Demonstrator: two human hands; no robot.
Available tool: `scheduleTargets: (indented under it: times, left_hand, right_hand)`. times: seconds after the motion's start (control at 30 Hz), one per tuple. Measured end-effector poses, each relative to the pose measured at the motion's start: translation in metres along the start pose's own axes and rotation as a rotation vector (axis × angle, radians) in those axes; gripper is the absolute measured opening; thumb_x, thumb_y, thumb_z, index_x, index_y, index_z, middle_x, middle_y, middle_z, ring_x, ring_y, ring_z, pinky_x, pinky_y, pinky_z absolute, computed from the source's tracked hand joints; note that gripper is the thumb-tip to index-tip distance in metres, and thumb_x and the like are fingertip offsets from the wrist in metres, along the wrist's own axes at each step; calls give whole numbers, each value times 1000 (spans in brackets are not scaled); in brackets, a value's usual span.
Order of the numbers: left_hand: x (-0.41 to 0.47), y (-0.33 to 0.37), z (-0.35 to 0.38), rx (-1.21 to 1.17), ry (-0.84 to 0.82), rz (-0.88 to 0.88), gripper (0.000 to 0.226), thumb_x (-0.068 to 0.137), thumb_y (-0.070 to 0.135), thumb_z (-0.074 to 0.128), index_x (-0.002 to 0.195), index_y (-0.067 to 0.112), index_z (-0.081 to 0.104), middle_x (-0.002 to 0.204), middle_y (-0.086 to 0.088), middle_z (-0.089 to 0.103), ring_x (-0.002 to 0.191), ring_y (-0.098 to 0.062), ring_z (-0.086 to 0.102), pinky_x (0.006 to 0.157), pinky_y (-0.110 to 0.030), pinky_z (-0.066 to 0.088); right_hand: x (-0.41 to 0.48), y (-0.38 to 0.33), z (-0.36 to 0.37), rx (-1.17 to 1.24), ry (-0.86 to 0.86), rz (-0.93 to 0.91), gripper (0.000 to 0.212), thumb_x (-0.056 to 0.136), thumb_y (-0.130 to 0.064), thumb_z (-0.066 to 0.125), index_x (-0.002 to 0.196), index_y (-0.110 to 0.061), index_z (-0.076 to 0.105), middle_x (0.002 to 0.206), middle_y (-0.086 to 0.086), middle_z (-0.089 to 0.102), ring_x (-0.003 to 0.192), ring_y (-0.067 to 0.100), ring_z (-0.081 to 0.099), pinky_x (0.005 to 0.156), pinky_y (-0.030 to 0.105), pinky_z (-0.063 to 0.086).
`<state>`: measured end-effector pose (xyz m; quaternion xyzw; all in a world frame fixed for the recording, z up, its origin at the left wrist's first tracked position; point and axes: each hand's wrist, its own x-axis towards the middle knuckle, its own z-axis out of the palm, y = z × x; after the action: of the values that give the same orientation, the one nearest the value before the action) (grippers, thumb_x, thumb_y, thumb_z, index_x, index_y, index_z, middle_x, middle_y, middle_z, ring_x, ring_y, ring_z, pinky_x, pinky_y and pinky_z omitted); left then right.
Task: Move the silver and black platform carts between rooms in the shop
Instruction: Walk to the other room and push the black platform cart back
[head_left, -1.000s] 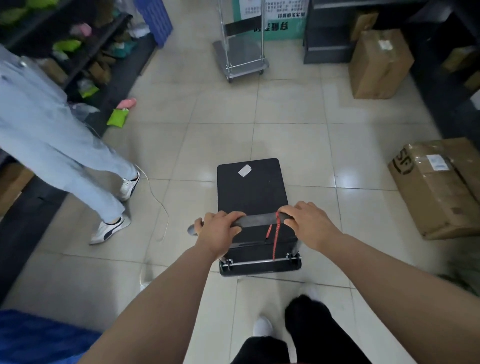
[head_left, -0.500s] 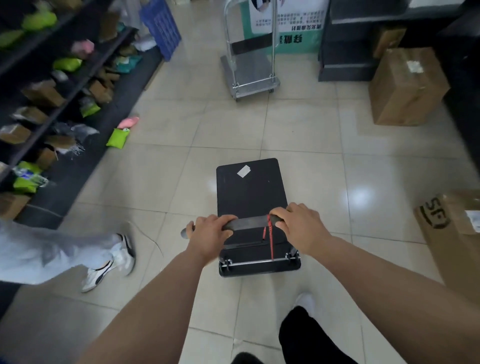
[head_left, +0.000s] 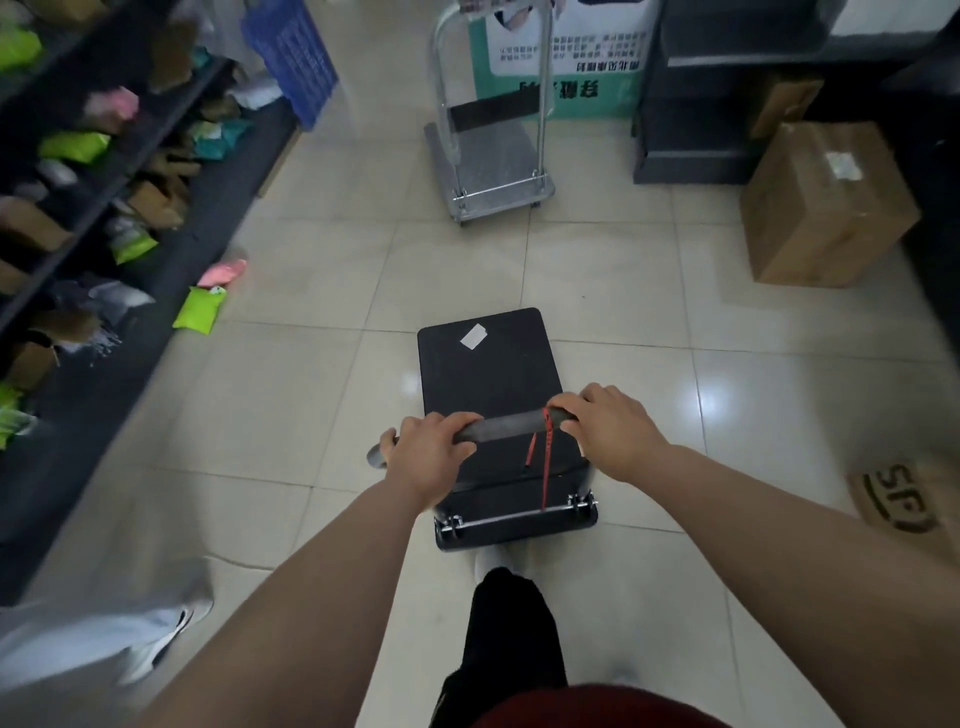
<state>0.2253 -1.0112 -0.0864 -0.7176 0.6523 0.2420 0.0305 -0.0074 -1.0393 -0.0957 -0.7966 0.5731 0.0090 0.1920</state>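
Observation:
A black platform cart (head_left: 488, 369) with a white sticker on its deck rolls on the tiled floor just in front of me. Its padded handle bar (head_left: 506, 427) carries a dangling red cord. My left hand (head_left: 428, 453) is wrapped around the bar's left part, and my right hand (head_left: 613, 428) grips its right end. Further ahead stands a silver platform cart (head_left: 491, 166) with an upright chrome handle, parked before a green and white sign. Bare floor separates the two carts.
Dark shelving (head_left: 98, 171) packed with parcels lines the left side, with green (head_left: 200, 310) and pink (head_left: 223, 271) bags on the floor beside it. Cardboard boxes sit at right (head_left: 826, 205) and near right (head_left: 904, 501). Another person's shoe (head_left: 156, 642) is at lower left.
I have pushed the black cart forward: the silver cart and far box are nearer, the right-hand box slid to the frame edge, and the other person dropped back to my lower left.

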Motion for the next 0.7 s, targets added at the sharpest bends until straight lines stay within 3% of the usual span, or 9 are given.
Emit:
scheduleTargets:
  times: [0.37,0.7]
  left_hand:
    - [158,-23,-76,27,-19,3,32,93,37,46,121,52,50,107,4,59,113,-25,49,107,-50,27]
    - [265,11,-121,12,-7,-48,35,95,34,45,126,49,51,107,3,59,113,-25,49,109,-49,26]
  right_hand:
    - [168,-1,-37,22,-22,27,31,98,-31,41,129,-30,46,113,9,55,103,30,51,90,39,43]
    - [287,51,-82,-20,-41,-82,30,99,-35,40,129,-32,43,109,8,56,100,29,51,84,38,43]
